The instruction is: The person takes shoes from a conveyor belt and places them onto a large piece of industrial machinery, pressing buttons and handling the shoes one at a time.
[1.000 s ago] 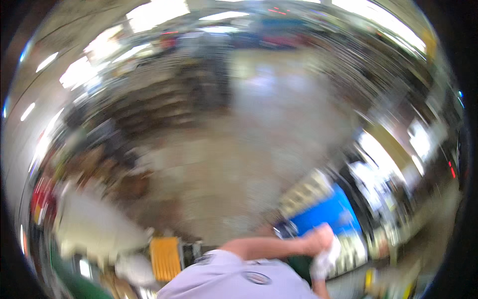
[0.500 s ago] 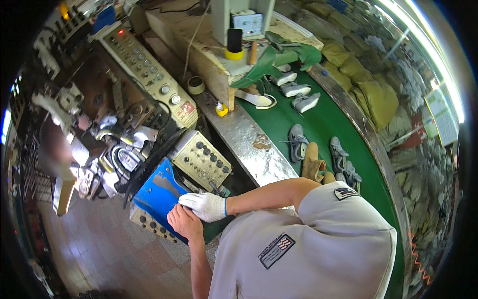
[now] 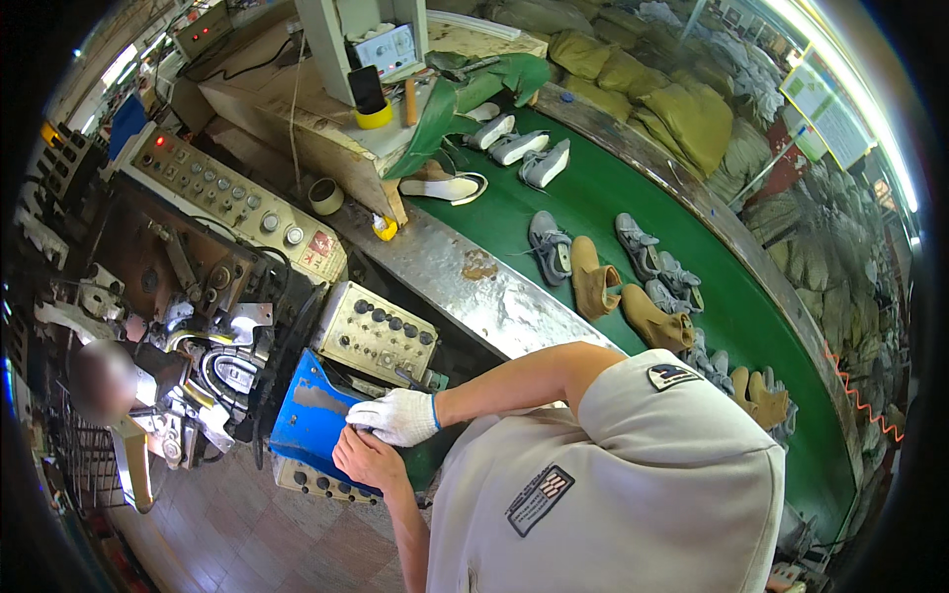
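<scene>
Both my hands are together over a blue sloping metal panel (image 3: 311,420) with a worn grey patch. My right hand (image 3: 400,417), in a white knit glove, has its fingers closed at the panel's near side. Just below it, my bare left hand (image 3: 368,463) touches the gloved fingers, its own fingers bent and drawn together. A small dark bit shows between the two hands, too little of it visible to name. Beyond the panel stands a cream control box (image 3: 381,331) with black knobs. Another knobbed box (image 3: 311,481) sits under the panel's lower edge.
Left, a machine (image 3: 213,366) bristles with metal parts and hoses beside a long control panel (image 3: 222,193). A metal ledge (image 3: 484,287) borders a green conveyor belt (image 3: 494,222) with grey shoes (image 3: 549,247) and tan boots (image 3: 595,280). A phone (image 3: 368,91) stands on a wooden bench (image 3: 287,119).
The view has swung right, so the bench and machine sit further left and more shoes and boots show on the belt. My hands stay together at the blue panel.
</scene>
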A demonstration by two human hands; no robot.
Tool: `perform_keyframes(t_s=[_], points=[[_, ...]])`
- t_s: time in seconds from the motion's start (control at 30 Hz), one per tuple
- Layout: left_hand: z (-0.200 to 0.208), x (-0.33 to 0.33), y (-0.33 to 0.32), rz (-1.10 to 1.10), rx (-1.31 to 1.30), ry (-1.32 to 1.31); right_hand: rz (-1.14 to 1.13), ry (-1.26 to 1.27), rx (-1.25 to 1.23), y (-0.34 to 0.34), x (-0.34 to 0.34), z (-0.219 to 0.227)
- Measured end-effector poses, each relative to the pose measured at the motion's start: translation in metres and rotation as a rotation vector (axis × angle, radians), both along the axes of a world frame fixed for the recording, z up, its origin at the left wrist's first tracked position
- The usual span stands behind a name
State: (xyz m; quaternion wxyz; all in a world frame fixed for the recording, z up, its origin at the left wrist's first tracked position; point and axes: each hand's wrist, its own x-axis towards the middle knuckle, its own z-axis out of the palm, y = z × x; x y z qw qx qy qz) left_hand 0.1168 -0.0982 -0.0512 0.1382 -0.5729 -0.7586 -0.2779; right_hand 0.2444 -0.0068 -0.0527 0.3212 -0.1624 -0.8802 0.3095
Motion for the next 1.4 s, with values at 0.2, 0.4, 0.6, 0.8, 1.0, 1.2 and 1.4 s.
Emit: perform_keyframes(t_s=[0.2, 0.4, 0.6, 0.8, 1.0, 1.2, 1.4], points=[[-0.004, -0.001, -0.002, -0.018, -0.007, -0.015, -0.021, -0.048, -0.024, -0.002, 0.003, 0.002], [-0.005, 0.0, -0.004, -0.027, -0.056, -0.029, -0.147, -0.102, -0.148, -0.004, 0.007, -0.004], [0.0, -0.013, -0.01, 0.02, -0.16, -0.008, -0.276, -0.124, -1.12, 0.03, 0.053, 0.024], [0.014, -0.008, 0.031, 0.121, -0.454, 0.079, -0.965, 0.243, -0.939, 0.14, 0.184, -0.109], [-0.003, 0.002, 0.054, 0.31, -0.605, -0.04, -1.338, 0.847, -1.192, 0.275, 0.347, -0.202], [-0.014, 0.009, 0.071, 0.466, -0.549, -0.032, -1.095, 0.794, -1.727, 0.367, 0.38, -0.231], [-0.022, 0.0, 0.067, 0.522, -0.545, -0.05, -1.002, 0.829, -1.944, 0.467, 0.286, -0.252]])
